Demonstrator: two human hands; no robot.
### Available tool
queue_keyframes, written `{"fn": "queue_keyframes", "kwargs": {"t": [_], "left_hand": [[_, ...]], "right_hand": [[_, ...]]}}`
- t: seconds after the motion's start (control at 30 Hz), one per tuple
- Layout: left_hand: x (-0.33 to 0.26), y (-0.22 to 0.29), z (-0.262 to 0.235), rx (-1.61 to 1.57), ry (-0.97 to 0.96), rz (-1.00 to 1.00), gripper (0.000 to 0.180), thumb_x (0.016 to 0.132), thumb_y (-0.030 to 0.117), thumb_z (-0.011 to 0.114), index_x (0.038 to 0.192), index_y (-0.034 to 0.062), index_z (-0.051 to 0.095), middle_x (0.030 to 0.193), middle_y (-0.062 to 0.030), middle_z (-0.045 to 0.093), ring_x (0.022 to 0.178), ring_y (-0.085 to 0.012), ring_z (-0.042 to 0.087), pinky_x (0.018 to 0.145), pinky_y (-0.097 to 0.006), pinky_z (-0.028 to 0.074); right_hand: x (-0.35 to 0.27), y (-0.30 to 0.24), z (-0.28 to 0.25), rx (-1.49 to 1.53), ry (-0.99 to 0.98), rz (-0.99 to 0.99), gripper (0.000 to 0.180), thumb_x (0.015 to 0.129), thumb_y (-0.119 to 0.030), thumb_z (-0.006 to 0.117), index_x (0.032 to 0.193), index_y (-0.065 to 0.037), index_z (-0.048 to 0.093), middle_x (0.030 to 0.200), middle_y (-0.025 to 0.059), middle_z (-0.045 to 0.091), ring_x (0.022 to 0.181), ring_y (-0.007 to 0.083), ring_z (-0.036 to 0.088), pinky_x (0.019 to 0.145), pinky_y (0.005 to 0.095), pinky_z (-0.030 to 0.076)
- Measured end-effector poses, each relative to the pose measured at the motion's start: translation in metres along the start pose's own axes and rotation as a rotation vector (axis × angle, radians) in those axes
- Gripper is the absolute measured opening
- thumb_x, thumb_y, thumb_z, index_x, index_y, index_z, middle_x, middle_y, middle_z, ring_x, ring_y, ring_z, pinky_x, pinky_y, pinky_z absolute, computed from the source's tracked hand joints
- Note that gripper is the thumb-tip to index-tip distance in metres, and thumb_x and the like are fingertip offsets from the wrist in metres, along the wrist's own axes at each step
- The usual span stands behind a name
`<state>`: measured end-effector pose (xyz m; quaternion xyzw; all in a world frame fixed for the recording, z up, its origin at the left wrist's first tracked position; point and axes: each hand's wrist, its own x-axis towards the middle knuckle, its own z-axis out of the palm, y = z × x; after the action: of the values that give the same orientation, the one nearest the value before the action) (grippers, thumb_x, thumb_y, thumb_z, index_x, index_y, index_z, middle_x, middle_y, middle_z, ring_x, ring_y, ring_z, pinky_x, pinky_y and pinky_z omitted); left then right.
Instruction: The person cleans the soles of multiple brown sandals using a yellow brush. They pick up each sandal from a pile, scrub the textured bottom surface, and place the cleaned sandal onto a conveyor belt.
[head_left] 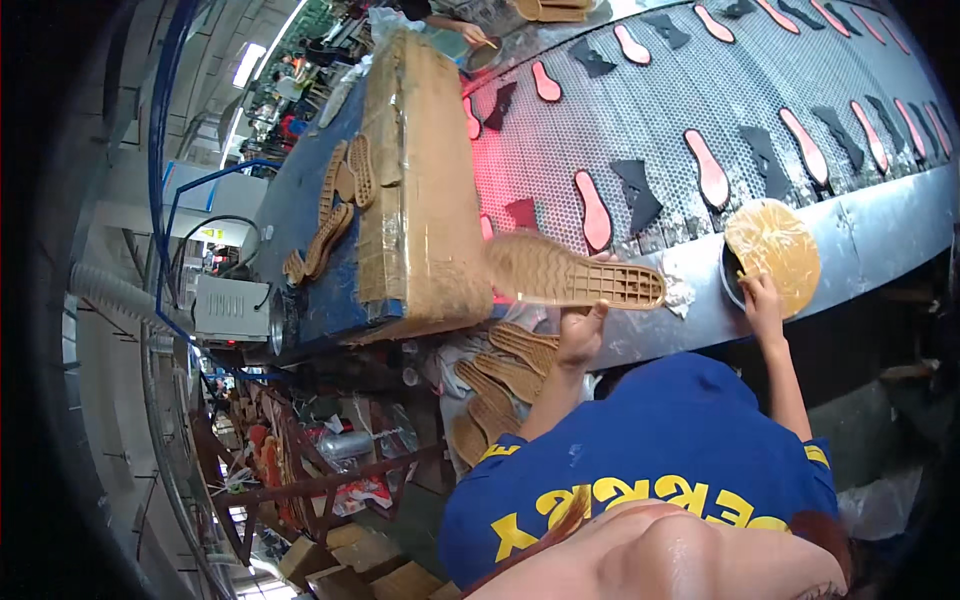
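Note:
My left hand (pixel 580 335) grips a tan rubber shoe outsole (pixel 572 272), tread side up, held flat over the edge of the grey conveyor frame (pixel 880 235). My right hand (pixel 762 300) pinches a thin brush handle at the rim of a round container (pixel 772 245) with yellowish glue, standing on the frame. On the perforated belt (pixel 680 90) behind lie pink insoles (pixel 708 170) and dark shoe pieces (pixel 636 192) in rows.
A cardboard box (pixel 415 190) sits left on a blue machine top with several loose outsoles (pixel 335 215). More tan outsoles (pixel 500 380) are stacked below my left arm. Another person's hand (pixel 470 33) works at the belt's far end. Racks and boxes stand lower left.

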<state>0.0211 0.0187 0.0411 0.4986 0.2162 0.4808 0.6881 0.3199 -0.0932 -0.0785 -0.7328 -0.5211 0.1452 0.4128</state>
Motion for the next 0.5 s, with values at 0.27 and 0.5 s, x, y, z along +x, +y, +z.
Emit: {"fn": "queue_keyframes", "kwargs": {"t": [0.27,0.5], "left_hand": [[0.005,0.032,-0.002,0.213,-0.138,-0.008,0.088,0.076,-0.008,0.061,0.148,0.0142,0.018,0.132,-0.0151,0.042,0.125,-0.0291,0.046,0.104,-0.045,0.042],[-0.006,0.037,0.007,0.123,0.077,0.001,0.076,0.073,-0.010,0.060,0.140,0.0036,0.028,0.134,-0.0126,0.046,0.131,-0.0248,0.042,0.109,-0.040,0.035]], "right_hand": [[-0.010,0.038,0.036,-0.361,-0.017,-0.064,0.023,0.077,0.001,0.058,0.096,-0.006,0.068,0.090,0.0143,0.057,0.083,0.0338,0.060,0.072,0.0436,0.049],[-0.007,0.023,0.026,-0.156,-0.057,-0.052,0.014,0.085,-0.003,0.056,0.095,-0.003,0.066,0.091,0.0150,0.057,0.083,0.0341,0.060,0.073,0.0430,0.048]]}}
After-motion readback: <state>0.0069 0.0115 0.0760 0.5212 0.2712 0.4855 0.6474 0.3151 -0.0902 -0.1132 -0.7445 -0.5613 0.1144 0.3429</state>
